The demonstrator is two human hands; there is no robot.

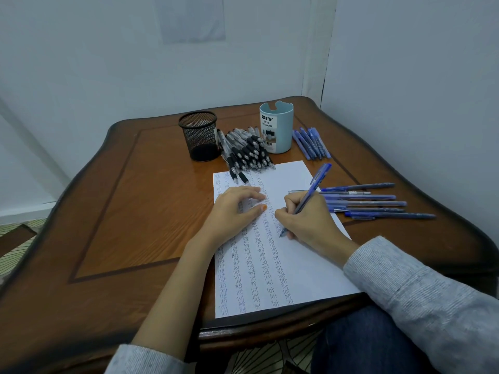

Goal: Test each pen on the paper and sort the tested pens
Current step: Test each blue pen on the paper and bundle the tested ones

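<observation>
The right hand point(307, 222) grips a blue plastic pen point(314, 182), tip on the white paper sheet point(310, 271). Left of the grip, the left hand point(232, 209) lies flat on the sheet. Right of it lies a row of blue pens point(370, 203). Beyond it, black-grip pens point(245, 152) lie between a black mesh cup point(199, 136) and a pale-blue plastic organizer point(280, 130).

Person wearing pale grey, finely ribbed knit: right sleeve point(421, 298) reaching wrist, left sleeve point(143, 360) sitting bunched near elbow, forearm bare. Dark blue jeans point(359, 344) showing at lap. Thumbnail point(263, 208) of left hand point(232, 211) wearing orange polish.
</observation>
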